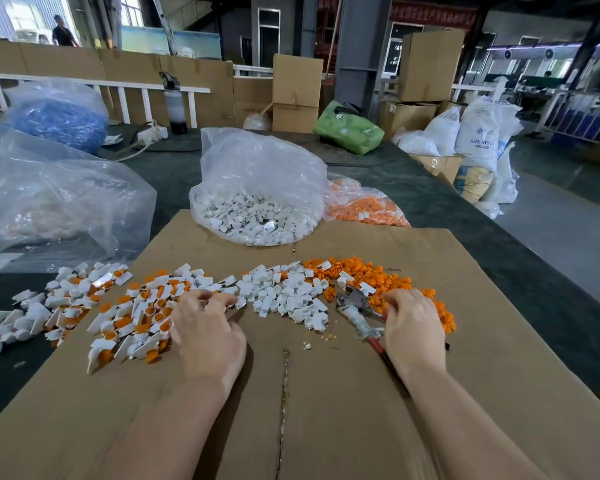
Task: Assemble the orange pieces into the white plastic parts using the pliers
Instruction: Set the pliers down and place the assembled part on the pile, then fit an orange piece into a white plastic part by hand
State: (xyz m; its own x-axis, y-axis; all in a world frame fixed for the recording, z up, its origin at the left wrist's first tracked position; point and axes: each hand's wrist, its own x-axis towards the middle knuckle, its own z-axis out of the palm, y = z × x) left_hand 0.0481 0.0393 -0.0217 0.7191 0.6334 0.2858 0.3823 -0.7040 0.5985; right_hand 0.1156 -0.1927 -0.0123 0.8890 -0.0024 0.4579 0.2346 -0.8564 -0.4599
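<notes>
Orange pieces [378,277] lie heaped on the right of a flattened cardboard sheet [343,410] spread over a dark bench [516,258], the heap running under and just past the person's right hand [414,327]. Loose white plastic parts [284,296] sit in a pile at the middle of the sheet, touching the orange heap on one side. To the left, a wider spread of white parts already fitted with orange pieces [132,317] spills off the cardboard edge onto the bench. Pliers [359,315] lie on the sheet between the white pile and the right hand, their metal head pointing toward the piles and a red handle running back under the wrist. The right hand rests palm down with fingers [395,299] curled into the orange heap; whether they hold a piece cannot be told. The left hand [208,327] also lies palm down, its fingers [201,296] bent at the near edge of the fitted parts, and what they grip, if anything, is hidden. Beyond the sheet stand a clear bag of white parts [257,188], a bag of orange pieces [364,206] just beside it on the right, and a crumpled clear bag [59,202] on the left. Cardboard boxes [297,91] and white sacks [482,133] line the workshop behind.
</notes>
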